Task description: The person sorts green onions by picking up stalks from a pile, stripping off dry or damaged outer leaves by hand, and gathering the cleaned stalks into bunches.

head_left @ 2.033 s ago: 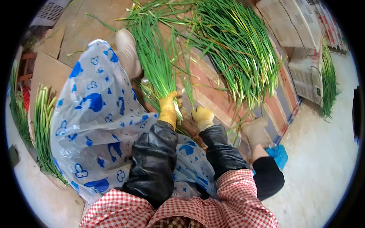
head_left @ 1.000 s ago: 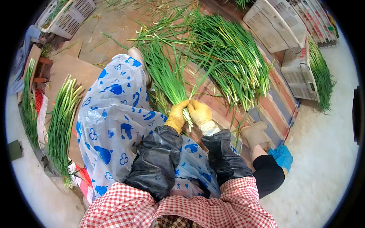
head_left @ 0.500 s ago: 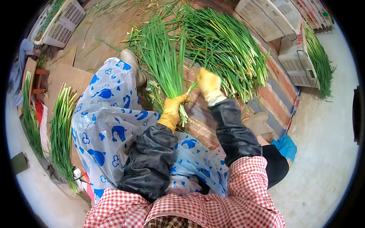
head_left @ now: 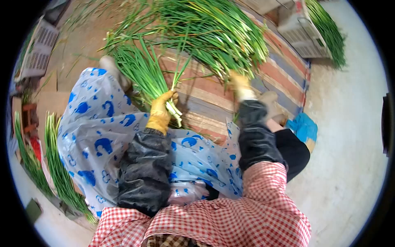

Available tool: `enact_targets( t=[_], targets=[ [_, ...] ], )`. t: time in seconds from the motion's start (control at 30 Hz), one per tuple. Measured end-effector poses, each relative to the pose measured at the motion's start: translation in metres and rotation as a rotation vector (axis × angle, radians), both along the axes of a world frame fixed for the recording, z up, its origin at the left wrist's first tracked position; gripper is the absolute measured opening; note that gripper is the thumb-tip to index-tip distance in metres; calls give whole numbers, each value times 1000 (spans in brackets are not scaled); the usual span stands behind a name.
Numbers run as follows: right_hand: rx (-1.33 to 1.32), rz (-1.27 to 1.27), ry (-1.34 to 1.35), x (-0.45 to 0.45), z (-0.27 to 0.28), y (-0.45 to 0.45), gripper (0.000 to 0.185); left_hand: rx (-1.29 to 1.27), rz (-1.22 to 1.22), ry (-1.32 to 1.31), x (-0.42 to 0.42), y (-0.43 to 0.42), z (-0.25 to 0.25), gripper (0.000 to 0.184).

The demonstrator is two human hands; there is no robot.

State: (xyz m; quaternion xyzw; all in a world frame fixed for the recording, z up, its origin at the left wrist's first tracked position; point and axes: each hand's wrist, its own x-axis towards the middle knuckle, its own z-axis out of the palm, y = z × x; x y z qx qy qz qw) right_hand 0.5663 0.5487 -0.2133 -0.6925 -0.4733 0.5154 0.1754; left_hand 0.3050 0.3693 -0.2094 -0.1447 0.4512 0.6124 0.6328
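The green bunch (head_left: 154,78) at eleven o'clock is gripped low by the left hand (head_left: 161,110), apparently so its leaves can fan; by the pile (head_left: 212,35) at one, the right hand's (head_left: 240,83) blurred grip cannot be judged.

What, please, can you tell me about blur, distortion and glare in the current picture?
Head view: the right hand is blurred, the left hand and its bunch sharper; head view: fisheye bending towards the black, rounded border; head view: slight sheen on the left black sleeve.
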Motion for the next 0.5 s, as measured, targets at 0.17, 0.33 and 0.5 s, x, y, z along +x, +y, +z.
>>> enact_targets(
  t=[0.17,0.33,0.5],
  targets=[
    [95,411,342,-147,-15,-64,33,114,-294,169,18,-4,30,25],
    [221,461,169,-155,14,-86,28,-40,-323,121,-8,-6,-2,21],
    [202,-10,-849,46,-93,-79,39,5,-38,165,-7,6,2,21]
  ],
)
